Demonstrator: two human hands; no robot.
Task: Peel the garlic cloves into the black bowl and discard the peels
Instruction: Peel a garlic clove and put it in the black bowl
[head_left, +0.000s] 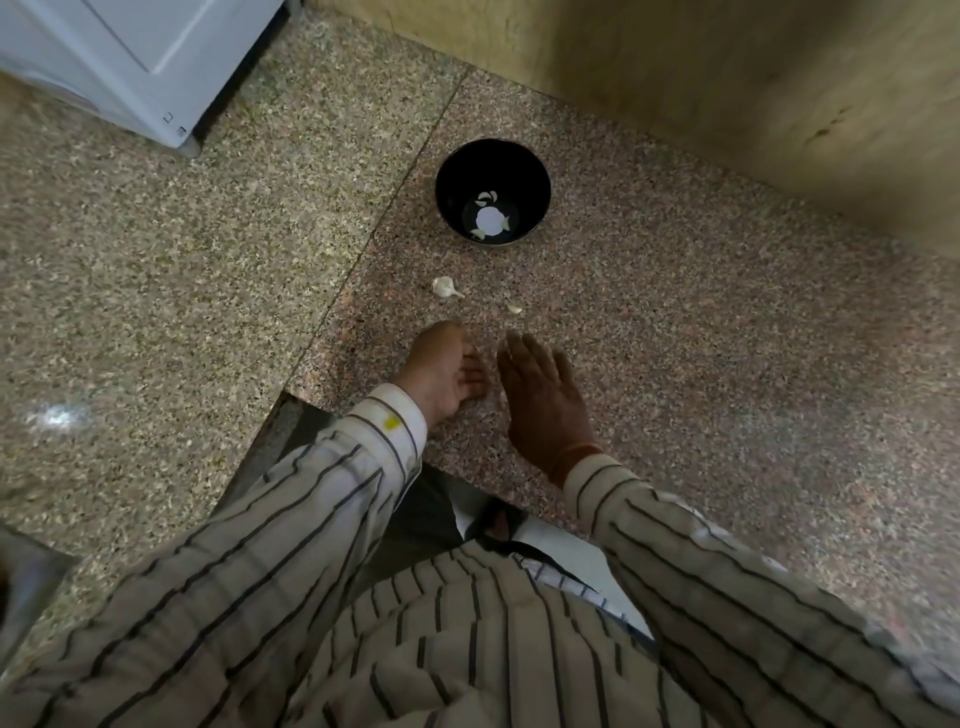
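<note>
The black bowl (492, 161) stands on the speckled granite counter (675, 322) and holds several peeled white garlic cloves (487, 196) at its bottom. A partial garlic bulb with skin (445, 287) lies in front of the bowl. A small pale clove or bit of peel (514, 308) lies to its right. My left hand (444, 371) rests on its edge on the counter, palm turned right, fingers loosely curled, with nothing visible in it. My right hand (543, 395) lies flat beside it, fingers straight and slightly blurred, a short way below the loose pieces.
A white appliance (130, 57) stands at the back left. A tan wall (727, 88) runs behind the bowl. The counter's front edge has a notch (291, 400) just below my left wrist, and my striped sleeves fill the foreground.
</note>
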